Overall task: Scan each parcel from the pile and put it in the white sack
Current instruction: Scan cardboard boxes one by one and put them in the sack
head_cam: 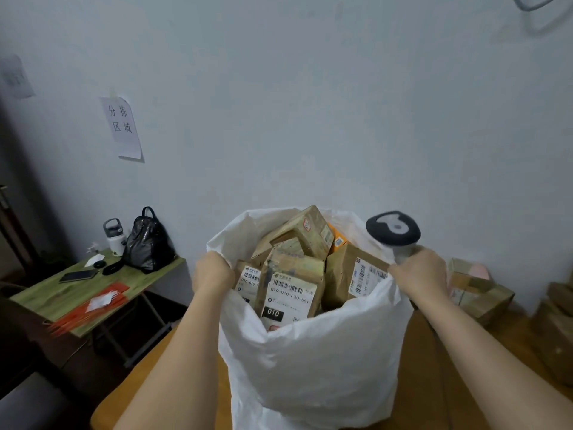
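Note:
The white sack (313, 361) stands upright on the wooden table in front of me, its mouth open and filled with several brown cardboard parcels (291, 283) bearing barcode labels. My left hand (212, 273) grips the sack's left rim. My right hand (418, 274) grips the handle of a black barcode scanner (393, 228) and is pressed against the sack's right rim; the scanner head points up, above the sack's edge.
More brown parcels (477, 290) lie at the right on the wooden table (415, 383). A low green side table (93, 290) at the left holds a black bag, a white bottle, a phone and red-and-white papers. A paper sign (121, 127) hangs on the wall.

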